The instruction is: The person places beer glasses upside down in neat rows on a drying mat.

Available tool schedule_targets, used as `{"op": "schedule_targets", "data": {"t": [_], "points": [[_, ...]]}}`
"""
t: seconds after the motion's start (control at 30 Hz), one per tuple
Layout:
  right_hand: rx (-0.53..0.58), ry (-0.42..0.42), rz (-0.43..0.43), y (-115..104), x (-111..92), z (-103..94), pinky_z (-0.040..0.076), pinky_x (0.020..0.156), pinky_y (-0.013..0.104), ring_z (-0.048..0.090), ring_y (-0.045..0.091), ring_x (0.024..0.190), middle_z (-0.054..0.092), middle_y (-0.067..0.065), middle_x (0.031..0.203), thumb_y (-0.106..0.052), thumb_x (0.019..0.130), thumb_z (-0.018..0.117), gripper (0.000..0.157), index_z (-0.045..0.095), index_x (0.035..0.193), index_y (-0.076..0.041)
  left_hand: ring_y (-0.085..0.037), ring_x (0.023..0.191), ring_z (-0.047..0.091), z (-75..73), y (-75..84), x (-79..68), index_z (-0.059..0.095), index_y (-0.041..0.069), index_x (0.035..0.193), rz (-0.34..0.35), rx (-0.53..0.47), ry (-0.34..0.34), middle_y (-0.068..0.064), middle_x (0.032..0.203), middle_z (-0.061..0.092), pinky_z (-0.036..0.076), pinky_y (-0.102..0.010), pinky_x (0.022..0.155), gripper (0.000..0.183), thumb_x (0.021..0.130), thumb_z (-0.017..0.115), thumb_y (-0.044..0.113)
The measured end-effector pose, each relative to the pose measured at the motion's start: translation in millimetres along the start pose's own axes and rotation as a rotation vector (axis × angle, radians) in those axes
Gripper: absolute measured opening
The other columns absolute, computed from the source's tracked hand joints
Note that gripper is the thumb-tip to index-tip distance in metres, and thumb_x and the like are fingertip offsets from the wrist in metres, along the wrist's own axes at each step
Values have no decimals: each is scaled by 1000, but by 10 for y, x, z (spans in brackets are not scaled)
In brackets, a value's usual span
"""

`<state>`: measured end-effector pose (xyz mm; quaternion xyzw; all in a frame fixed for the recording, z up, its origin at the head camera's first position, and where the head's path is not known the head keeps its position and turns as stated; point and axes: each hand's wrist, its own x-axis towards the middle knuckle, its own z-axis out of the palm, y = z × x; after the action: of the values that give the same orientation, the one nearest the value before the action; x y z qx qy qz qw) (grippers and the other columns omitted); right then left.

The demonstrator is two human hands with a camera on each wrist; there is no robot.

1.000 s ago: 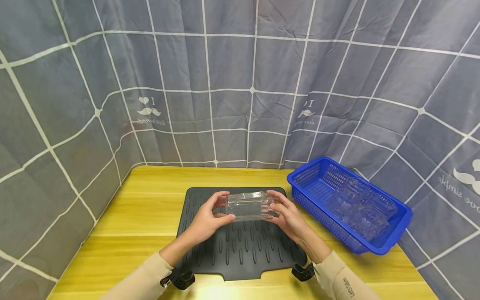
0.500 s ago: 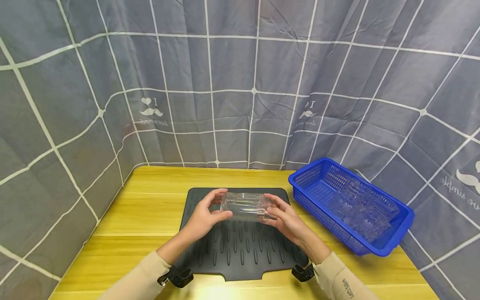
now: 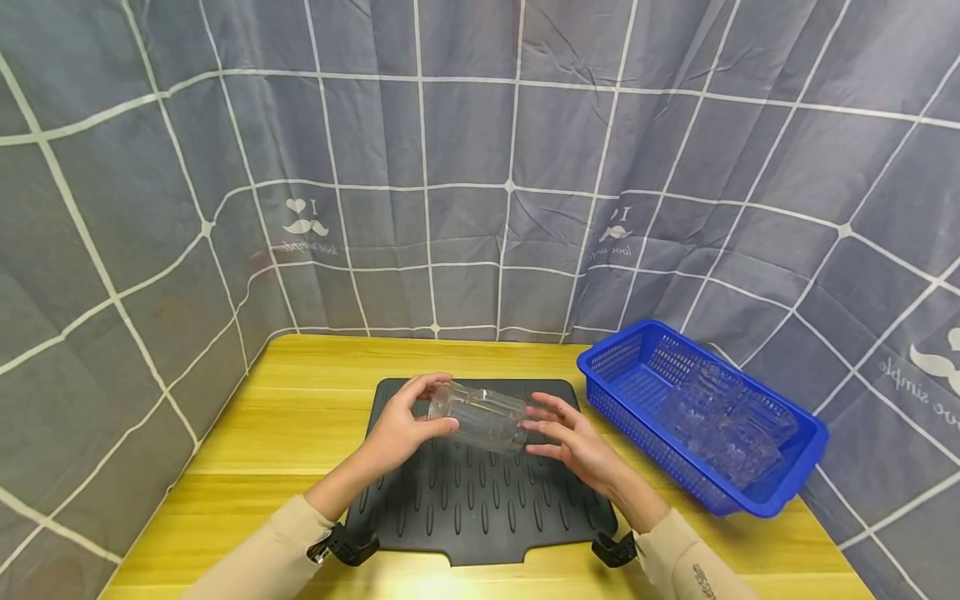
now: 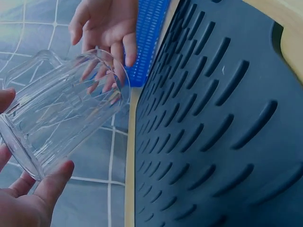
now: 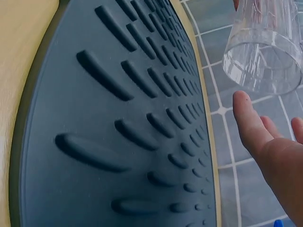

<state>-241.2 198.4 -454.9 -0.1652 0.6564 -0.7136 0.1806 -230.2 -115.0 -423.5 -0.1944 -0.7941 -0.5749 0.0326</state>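
A clear mug (image 3: pixel 480 418) lies sideways in the air above the black mat (image 3: pixel 487 512), its right end tipped down. My left hand (image 3: pixel 402 427) grips it by the base, thumb in front and fingers behind. In the left wrist view the mug's handle (image 4: pixel 35 64) shows on the far side from the mat. My right hand (image 3: pixel 573 440) is beside the mouth end with its fingers spread and relaxed. The right wrist view shows a gap between the rim (image 5: pixel 262 90) and the right thumb (image 5: pixel 251 120).
A blue perforated basket (image 3: pixel 633 429) stands to the right on the yellow wooden table (image 3: pixel 247 517), with several clear mugs (image 3: pixel 720 425) in it. A grey checked curtain (image 3: pixel 465 217) closes off the back and sides. Raised oval ribs cover the mat.
The right hand has let go of the mug and its fingers have opened out. The mug has tilted, right end down, and shifted slightly left with the left hand.
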Motion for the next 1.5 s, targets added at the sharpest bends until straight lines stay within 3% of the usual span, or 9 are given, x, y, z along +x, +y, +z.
{"op": "schedule_targets", "data": {"t": [0.1,0.23,0.4,0.53,0.63,0.87,1.2,1.37,1.5], "points": [[-32,5,8,-8,-13,-13,51,102,50,37,45,143,29,30,157,-14,105,51,59,25,157,-7,-30,123,50,-66,6,22,54,22,142,6,25,6,-9,133,53,54,-46,95,61,87,81,19],[-178,-1,12,1,-38,-36,51,102,48,33,50,144,32,28,156,-16,104,56,58,31,156,-9,-30,122,52,-167,26,54,56,21,143,20,56,18,-10,133,55,54,-46,94,63,85,83,22],[-383,-6,-2,21,-66,-50,52,100,48,39,50,140,38,23,155,-21,101,62,57,40,152,-11,-30,119,56,-255,66,80,58,18,142,23,117,37,-10,132,58,53,-47,93,65,83,85,21],[-491,1,-17,19,-80,-61,54,97,41,43,46,138,41,18,155,-24,101,63,54,44,150,-14,-28,119,57,-324,85,101,58,23,142,15,171,44,-7,135,58,52,-46,92,65,83,84,28],[-556,7,-28,26,-84,-79,53,99,43,47,43,137,44,15,154,-25,100,64,52,46,149,-17,-29,121,57,-385,88,125,58,24,143,6,199,51,-7,137,58,51,-50,94,66,83,84,30],[-573,-4,-63,69,-67,-143,48,104,53,47,42,137,41,10,156,-26,100,64,56,42,152,-24,-30,122,54,-527,58,210,58,20,143,9,285,74,-7,136,58,45,-59,100,68,82,84,32],[-576,0,-63,88,-81,-193,43,107,58,46,43,138,42,19,155,-16,102,61,52,44,151,-19,-34,126,53,-688,53,343,55,20,146,-11,358,109,-9,141,53,48,-54,95,67,85,81,31],[-593,5,-62,77,-94,-191,41,108,60,46,44,137,43,19,154,-17,101,62,53,44,151,-18,-32,119,56,-745,47,404,56,18,145,-24,380,117,-10,140,54,49,-49,88,66,85,81,30],[-600,14,-67,88,-96,-200,41,107,60,47,44,136,44,19,153,-15,101,61,52,45,151,-18,-33,117,56,-788,34,458,56,17,145,-41,419,119,-10,138,54,50,-51,88,66,85,80,31]]}}
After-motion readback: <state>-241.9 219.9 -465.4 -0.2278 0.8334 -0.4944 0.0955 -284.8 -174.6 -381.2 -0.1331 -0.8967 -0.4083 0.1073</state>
